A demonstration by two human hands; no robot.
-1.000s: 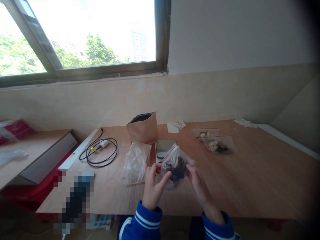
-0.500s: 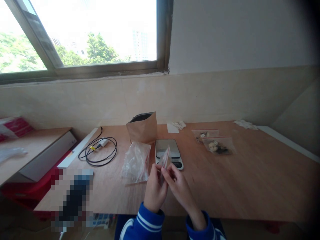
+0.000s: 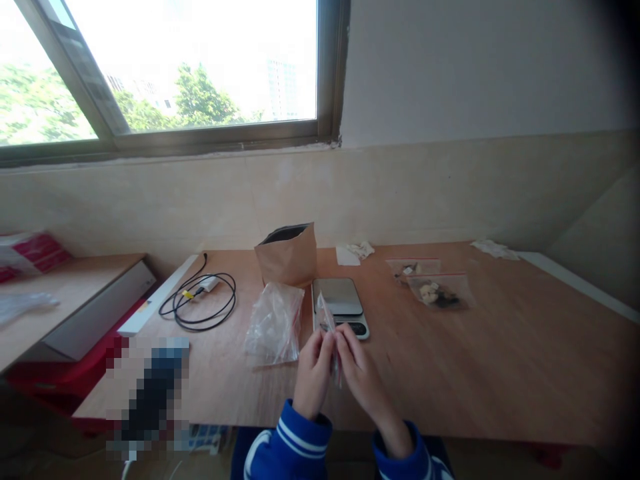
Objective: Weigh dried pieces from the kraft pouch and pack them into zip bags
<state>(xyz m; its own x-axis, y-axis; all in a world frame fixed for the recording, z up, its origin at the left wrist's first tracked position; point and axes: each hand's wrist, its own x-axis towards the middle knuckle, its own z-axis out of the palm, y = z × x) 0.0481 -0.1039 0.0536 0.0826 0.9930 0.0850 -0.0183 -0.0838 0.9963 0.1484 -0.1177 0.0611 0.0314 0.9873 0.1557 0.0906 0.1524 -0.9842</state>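
Note:
My left hand (image 3: 314,370) and my right hand (image 3: 357,363) are close together, both pinching a small clear zip bag (image 3: 326,312) with a reddish strip. The bag stands on edge between the fingers, and its contents cannot be made out. Just beyond lies a kitchen scale (image 3: 337,297) with a silver plate, its front partly hidden by the hands and bag. To the left, a stack of clear plastic zip bags (image 3: 274,323) lies flat. Behind it an open brown paper pouch (image 3: 287,259) stands upright with a dark inside.
Two zip bags with pale and dark dried pieces (image 3: 440,293) lie at the right. Crumpled white tissue (image 3: 361,250) sits near the wall, and more tissue (image 3: 495,249) lies farther right. A coiled black cable (image 3: 197,301) and a pixelated dark object (image 3: 155,390) are on the left.
My fingers have shifted along the small bag, and the bag has turned more edge-on, its tip moving a little left. The view has drifted slightly; the things on the table stay put.

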